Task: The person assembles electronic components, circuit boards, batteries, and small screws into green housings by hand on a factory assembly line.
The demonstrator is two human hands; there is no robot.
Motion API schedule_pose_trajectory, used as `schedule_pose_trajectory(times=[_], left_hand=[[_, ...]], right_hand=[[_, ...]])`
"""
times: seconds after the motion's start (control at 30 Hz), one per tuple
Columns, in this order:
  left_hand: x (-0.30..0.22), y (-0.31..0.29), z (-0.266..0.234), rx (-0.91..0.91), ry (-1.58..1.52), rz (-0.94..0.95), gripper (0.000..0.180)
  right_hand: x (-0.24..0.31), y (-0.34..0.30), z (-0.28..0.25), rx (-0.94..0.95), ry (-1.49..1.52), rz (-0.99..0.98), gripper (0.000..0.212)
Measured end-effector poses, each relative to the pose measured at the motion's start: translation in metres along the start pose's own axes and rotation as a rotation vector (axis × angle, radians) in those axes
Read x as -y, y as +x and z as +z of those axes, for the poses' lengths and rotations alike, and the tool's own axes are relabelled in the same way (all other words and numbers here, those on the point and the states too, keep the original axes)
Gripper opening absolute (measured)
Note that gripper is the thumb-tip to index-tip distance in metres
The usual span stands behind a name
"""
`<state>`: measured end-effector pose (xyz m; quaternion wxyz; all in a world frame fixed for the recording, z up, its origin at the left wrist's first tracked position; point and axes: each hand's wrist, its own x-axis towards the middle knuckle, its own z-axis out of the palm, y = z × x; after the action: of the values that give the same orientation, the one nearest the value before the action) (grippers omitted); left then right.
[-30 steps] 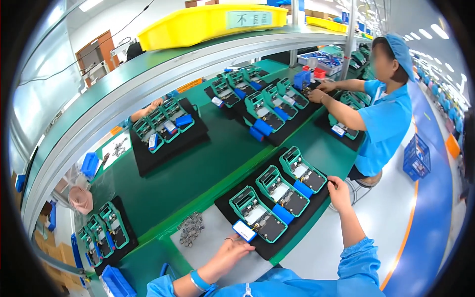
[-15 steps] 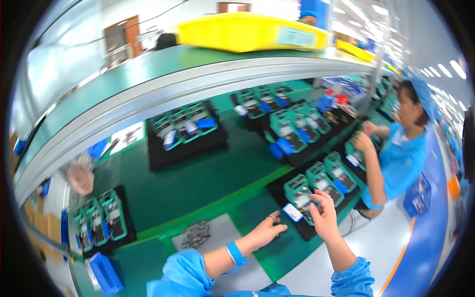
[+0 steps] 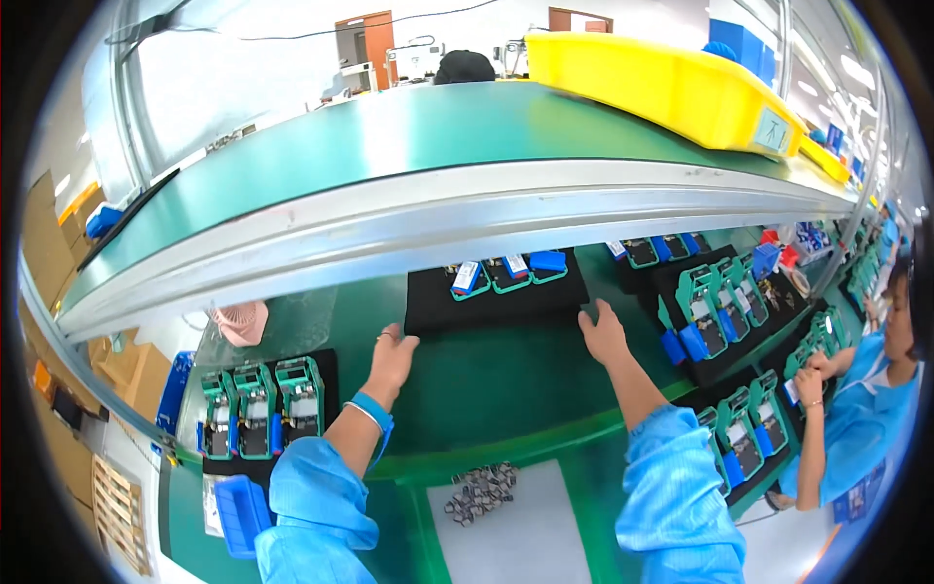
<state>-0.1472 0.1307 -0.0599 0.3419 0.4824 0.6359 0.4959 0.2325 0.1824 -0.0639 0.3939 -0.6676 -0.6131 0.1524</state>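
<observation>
Both my arms stretch forward over the green bench, one to each side of a black mat (image 3: 496, 313) that holds a row of green-framed device housings (image 3: 508, 276) with blue and white parts. My left hand (image 3: 391, 358), with a ring and a blue wristband, is beside the mat's near left corner, thumb apart from the fingers. Across from it, my right hand (image 3: 605, 336) is at the mat's near right corner, thumb and fingers also spread. Neither hand holds anything visible; whether they touch the mat's edges I cannot tell. The shelf's metal rail hides the mat's far part.
A metal-edged shelf (image 3: 467, 209) crosses above, bearing a yellow bin (image 3: 662, 92). More housings lie on mats at left (image 3: 255, 409) and right (image 3: 715, 311). Small metal parts (image 3: 482, 492) sit on a grey sheet (image 3: 516, 545). A blue tray (image 3: 241, 511) stands front left; a co-worker (image 3: 856, 399) works at right.
My view has swung left. Both hands have moved from the right-hand row of housings, where the right hand was over one, to the two sides of the black mat further back.
</observation>
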Motion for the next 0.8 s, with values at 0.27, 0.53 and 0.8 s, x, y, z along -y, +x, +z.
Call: schedule_pose_trajectory(times=[0.27,0.53,0.8], left_hand=[[0.011,0.058,-0.011,0.162,-0.156,-0.163,0.051],[0.000,-0.036,-0.042,0.132,-0.084,-0.246,0.051],[0.001,-0.173,-0.073,0.166,-0.121,-0.296,0.044]], right_hand=[[0.009,0.029,0.030,0.022,0.201,0.184,0.065],[0.041,-0.050,-0.003,0.078,0.317,0.265,0.065],[0.036,-0.147,-0.036,0.074,0.381,0.278,0.064]])
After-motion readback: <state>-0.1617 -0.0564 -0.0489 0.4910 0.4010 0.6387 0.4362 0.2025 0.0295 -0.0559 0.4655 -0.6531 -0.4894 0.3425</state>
